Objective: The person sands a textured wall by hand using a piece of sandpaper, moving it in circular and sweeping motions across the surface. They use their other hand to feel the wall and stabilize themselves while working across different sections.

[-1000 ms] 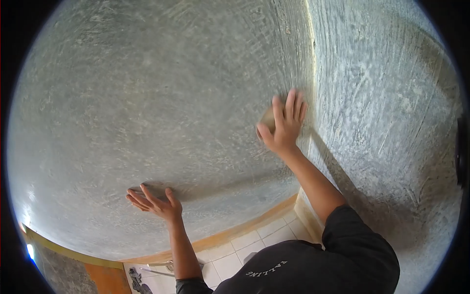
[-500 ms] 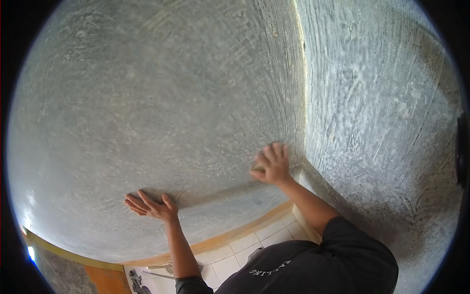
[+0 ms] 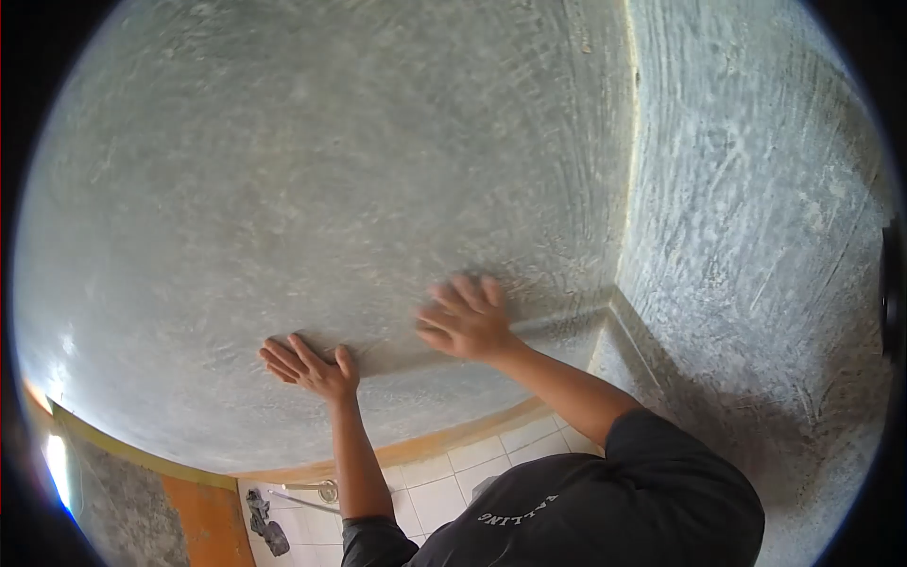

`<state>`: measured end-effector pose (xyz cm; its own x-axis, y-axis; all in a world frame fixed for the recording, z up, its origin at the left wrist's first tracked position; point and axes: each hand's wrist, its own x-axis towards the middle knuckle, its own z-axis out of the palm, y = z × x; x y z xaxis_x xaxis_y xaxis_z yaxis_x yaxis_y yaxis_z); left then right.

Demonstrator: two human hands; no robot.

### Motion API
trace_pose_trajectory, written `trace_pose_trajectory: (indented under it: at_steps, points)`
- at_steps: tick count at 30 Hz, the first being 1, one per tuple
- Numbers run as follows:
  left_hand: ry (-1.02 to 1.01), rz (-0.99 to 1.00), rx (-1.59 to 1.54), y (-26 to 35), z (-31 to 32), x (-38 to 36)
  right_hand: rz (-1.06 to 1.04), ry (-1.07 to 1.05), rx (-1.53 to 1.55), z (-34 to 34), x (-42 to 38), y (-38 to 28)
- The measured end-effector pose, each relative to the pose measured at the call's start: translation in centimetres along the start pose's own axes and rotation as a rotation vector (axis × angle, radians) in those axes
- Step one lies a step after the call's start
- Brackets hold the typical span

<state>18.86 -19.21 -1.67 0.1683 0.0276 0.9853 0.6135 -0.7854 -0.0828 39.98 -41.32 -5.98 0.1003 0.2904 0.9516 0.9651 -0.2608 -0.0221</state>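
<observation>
My left hand [image 3: 314, 370] lies against the grey plastered wall [image 3: 312, 208], its fingers extended and the thumb apart. To its right and slightly higher is my right hand [image 3: 467, 319], also at the wall, with the fingers spread and blurred by motion. Its palm faces the wall, so anything under it is hidden. Both hands are near a faint horizontal ledge or band low on the wall. Swirled trowel marks and pale streaks cover the plaster.
A second grey wall [image 3: 737, 208] meets the first at a corner on the right. White floor tiles [image 3: 435, 512] lie below, beside an orange-brown strip along the wall's foot. A dark crumpled item [image 3: 269, 531] and a metal rod [image 3: 307, 502] are at lower left.
My right hand has moved left along the wall, away from the corner. A small tan edge beside its thumb no longer shows. The view has shifted slightly; my left hand stays on the wall.
</observation>
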Motion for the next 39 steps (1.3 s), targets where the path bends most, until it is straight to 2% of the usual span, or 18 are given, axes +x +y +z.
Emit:
trace_pose_trajectory:
  at_steps: [1,3,4,5,7,10,14,16,17,19,21,23,25,27,29,33,35,39]
  points:
    - [-0.028,0.050,-0.005,-1.4,-0.2,-0.6,0.105,-0.110,0.008,-0.3,-4.0,2.0]
    - [-0.059,0.104,-0.033,-3.0,-0.3,-1.7,0.195,-0.006,-0.280,-1.8,-7.4,5.9]
    - [-0.059,0.100,-0.035,-3.4,-0.1,-1.8,0.259,0.116,-0.284,-2.3,-7.7,8.2]
    - [-0.036,0.100,-0.042,-3.7,0.0,-2.1,0.325,0.235,-0.287,-2.2,-7.0,10.1]
    - [-0.025,0.098,-0.055,-4.2,0.0,-2.6,0.518,0.256,-0.227,-4.1,-2.2,10.6]
    - [-0.014,0.074,-0.058,-4.4,0.5,-3.0,0.525,0.375,-0.260,-3.6,5.6,8.0]
    - [-0.061,0.079,-0.068,-5.7,0.1,-3.6,0.308,0.355,-0.210,0.9,11.4,-1.8]
    - [-0.105,0.067,-0.079,-6.6,-0.7,-3.1,0.216,0.203,-0.217,3.1,9.8,-6.6]
    - [-0.101,-0.004,-0.110,-7.3,-1.1,-2.7,0.217,0.205,-0.220,4.3,8.0,-7.6]
    - [-0.086,-0.049,-0.107,-9.8,-1.6,-1.9,0.019,0.182,-0.294,6.8,3.3,-8.2]
    - [-0.053,-0.101,-0.082,-12.9,-1.9,-1.0,0.096,0.208,-0.286,7.1,-1.0,-6.6]
    - [-0.031,-0.107,-0.075,-16.3,-2.4,-0.5,0.436,0.197,-0.269,5.1,-3.3,-4.5]
    - [0.013,-0.109,-0.048,-18.7,-2.6,-0.2,0.979,0.358,-0.137,3.0,-0.6,-1.7]
    - [0.029,-0.120,-0.053,-19.1,-2.3,-0.3,1.124,0.422,-0.101,1.2,3.7,0.2]
    - [0.054,-0.127,-0.028,-19.1,-2.1,-0.3,1.050,0.410,-0.151,0.4,10.0,-1.7]
    - [0.054,-0.111,-0.070,-19.6,-1.7,-1.2,0.603,0.349,-0.314,2.7,18.7,-10.0]
    - [0.028,-0.087,-0.075,-19.8,-2.0,-1.2,0.394,0.323,-0.271,5.3,19.3,-15.1]
    - [-0.022,-0.101,-0.089,-22.7,-2.7,-1.9,0.195,0.172,-0.317,9.9,12.7,-21.9]
